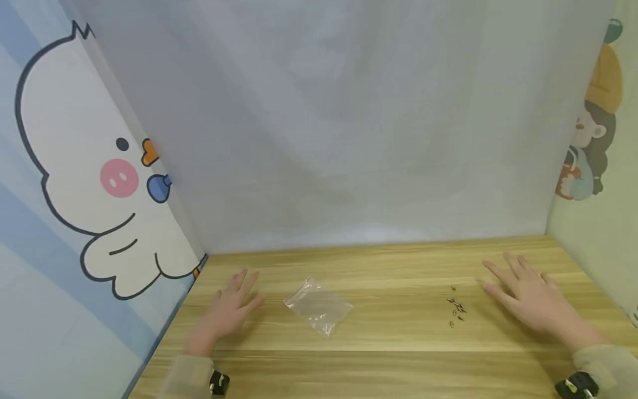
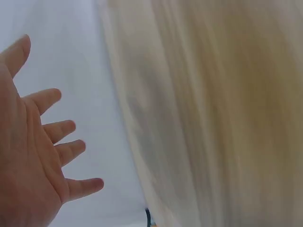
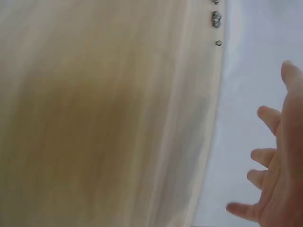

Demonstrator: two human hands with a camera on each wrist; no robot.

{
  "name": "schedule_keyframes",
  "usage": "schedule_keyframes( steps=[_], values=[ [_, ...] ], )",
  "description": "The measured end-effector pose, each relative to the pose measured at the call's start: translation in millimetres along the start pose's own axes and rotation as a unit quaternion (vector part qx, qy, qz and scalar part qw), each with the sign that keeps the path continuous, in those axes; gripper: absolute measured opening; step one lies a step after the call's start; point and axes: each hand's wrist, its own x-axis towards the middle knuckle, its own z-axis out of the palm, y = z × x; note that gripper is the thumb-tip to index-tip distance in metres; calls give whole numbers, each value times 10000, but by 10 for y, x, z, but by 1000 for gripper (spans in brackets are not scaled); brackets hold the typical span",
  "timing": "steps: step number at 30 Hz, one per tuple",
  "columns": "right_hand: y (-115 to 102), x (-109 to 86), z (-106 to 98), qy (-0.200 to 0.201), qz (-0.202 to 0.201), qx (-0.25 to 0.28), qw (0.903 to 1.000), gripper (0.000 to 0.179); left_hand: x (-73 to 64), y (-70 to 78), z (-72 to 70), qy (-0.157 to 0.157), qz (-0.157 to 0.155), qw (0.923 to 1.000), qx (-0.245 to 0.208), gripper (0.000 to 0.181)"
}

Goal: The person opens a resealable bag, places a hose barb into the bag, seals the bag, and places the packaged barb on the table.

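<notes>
A clear zip bag [image 1: 319,307] lies flat on the wooden table [image 1: 369,366], left of its middle. To its left my left hand [image 1: 226,310] is held over the table with fingers spread and nothing in it; the left wrist view shows its bare palm [image 2: 28,156]. Several small metal pieces [image 1: 456,307] are scattered at the right, some in a little heap, also visible at the top of the right wrist view as a small cluster [image 3: 216,20]. Just right of them is my right hand [image 1: 535,299], fingers spread and holding nothing.
A pale grey curtain [image 1: 349,127] hangs along the table's back edge. Printed panels stand at both sides, a white cartoon bird [image 1: 70,138] on the left and a cartoon figure [image 1: 590,144] on the right. A small black device [image 1: 219,383] sits at each wrist.
</notes>
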Motion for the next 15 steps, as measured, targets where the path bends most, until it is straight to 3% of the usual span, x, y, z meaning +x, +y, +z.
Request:
schedule_keyframes(
  steps=[7,12,15],
  values=[
    [-276,108,0,407,-142,748,9963,60,187,541,136,90,181,9965,-817,62],
    [-614,181,112,744,-212,1669,9829,48,271,957,338,95,275,9928,-1161,52],
    [-833,241,183,707,-289,2166,9733,41,297,1190,434,-44,329,9924,-1187,51]
  ],
)
